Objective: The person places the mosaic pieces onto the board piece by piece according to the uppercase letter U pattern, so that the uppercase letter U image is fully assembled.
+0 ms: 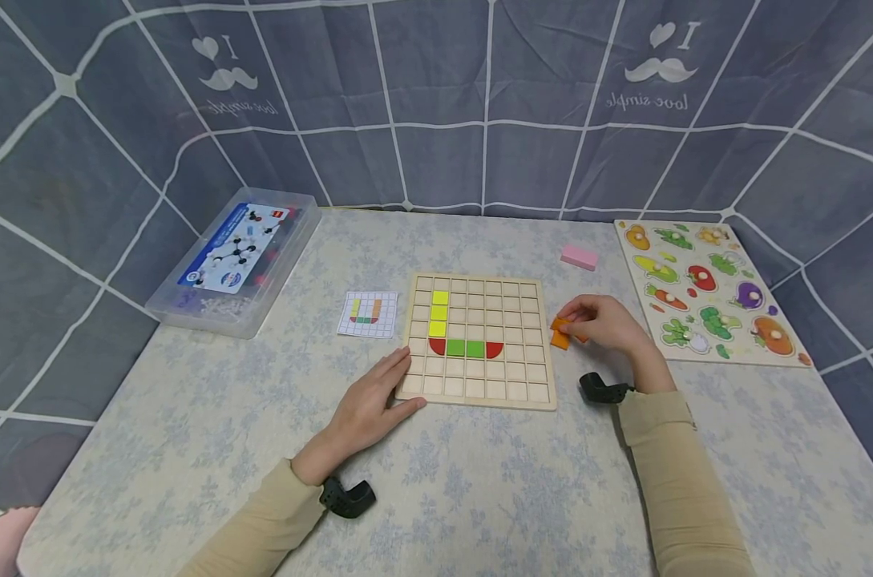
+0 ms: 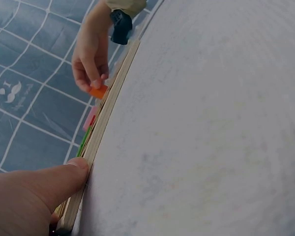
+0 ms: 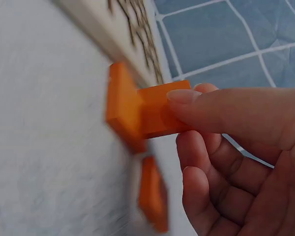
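A wooden grid board (image 1: 475, 390) lies on the table, bearing yellow squares (image 1: 438, 313) in a column. Below them runs a row of green squares (image 1: 465, 348) between two red quarter-round pieces (image 1: 494, 350). My left hand (image 1: 367, 409) rests with fairly straight fingers at the board's lower left edge, its thumb on the front rim. Right of the board, my right hand (image 1: 609, 324) pinches an orange square tile (image 3: 163, 109) between thumb and fingers. Another orange tile (image 3: 122, 108) is right beside the held one, and a third orange tile (image 3: 153, 194) lies on the table below it.
Left of the board lies a pattern card (image 1: 367, 313). A clear plastic box (image 1: 237, 260) stands at the far left. A pink block (image 1: 579, 257) lies behind my right hand, and a vegetable puzzle board (image 1: 710, 292) occupies the right side. Checked cloth (image 1: 436, 160) hangs behind the table.
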Available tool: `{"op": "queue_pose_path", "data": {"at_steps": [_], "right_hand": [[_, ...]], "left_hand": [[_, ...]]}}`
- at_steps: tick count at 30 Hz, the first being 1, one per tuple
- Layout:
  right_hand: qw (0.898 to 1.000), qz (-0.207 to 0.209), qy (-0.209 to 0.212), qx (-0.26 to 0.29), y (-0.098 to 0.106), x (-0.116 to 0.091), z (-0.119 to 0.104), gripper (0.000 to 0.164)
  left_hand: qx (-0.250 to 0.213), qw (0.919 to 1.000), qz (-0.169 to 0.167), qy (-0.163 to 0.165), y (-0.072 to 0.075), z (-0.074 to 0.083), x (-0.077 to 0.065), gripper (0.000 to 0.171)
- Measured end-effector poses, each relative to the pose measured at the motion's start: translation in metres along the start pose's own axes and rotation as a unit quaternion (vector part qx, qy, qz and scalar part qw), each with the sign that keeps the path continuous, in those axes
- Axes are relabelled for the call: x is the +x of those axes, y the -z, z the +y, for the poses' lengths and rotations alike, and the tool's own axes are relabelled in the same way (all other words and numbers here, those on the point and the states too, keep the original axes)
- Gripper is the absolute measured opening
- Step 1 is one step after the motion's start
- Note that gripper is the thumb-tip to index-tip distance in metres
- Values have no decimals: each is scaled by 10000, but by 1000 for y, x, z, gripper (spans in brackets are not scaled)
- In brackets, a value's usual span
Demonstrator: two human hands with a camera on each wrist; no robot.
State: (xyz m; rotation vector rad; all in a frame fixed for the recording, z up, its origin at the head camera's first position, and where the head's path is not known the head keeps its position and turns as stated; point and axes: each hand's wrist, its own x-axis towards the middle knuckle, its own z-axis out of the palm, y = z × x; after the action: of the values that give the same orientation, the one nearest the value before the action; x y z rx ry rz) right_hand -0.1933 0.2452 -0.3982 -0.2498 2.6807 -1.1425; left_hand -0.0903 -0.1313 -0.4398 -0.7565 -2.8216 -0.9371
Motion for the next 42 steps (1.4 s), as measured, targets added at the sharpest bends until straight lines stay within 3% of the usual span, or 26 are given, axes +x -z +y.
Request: {"op": "queue_pose_path", "data": {"at_steps": [9, 25, 42], "right_hand": [[9990, -188, 395, 38, -3, 4, -27, 18], [9935, -634, 944, 105, -32, 28, -51, 13], [9943, -834, 488, 446, -50, 34, -50, 14]], "left_hand": [[-17, 10000, -8, 45, 0, -1, -1, 69], [4, 10000, 57, 3, 0, 0, -1, 70], [-12, 10000, 63, -45, 0, 1, 0, 70]]}}
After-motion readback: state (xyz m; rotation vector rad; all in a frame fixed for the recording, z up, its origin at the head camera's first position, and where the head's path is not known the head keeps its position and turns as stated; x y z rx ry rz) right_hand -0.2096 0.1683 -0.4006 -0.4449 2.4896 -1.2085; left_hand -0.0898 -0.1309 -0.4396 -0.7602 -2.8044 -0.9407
